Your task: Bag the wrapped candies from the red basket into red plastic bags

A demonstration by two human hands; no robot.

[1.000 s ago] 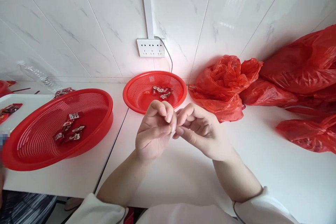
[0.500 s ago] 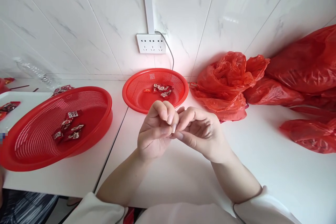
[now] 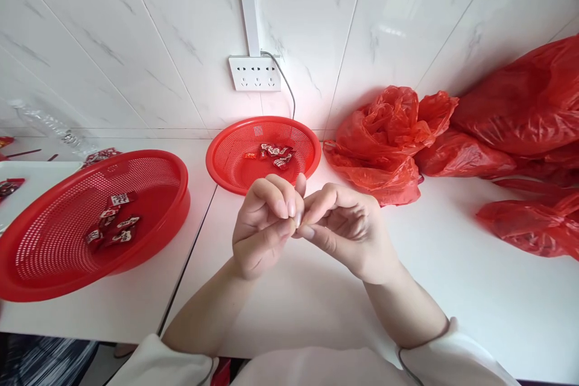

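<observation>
over the white counter (image 3: 452, 289), just before the small red basket (image 3: 230, 160) of wrapped candies (image 3: 274, 155), i see my left hand (image 3: 260, 229) and right hand (image 3: 348, 226) curled closed, fingertips pinched together; whether anything sits between them i cannot tell.

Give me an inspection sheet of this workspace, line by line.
Surface: white table, a seam left of the hands.
Job's things: small red basket and large red basket, a few wrapped sweets in each.
Clutter: red plastic bags heaped at right.
Hands: left hand and right hand, fingers pinched tip to tip; anything held is hidden.
Cables: grey cable runs from the socket down behind the small red basket.
Surroundings: white tiled wall.
</observation>
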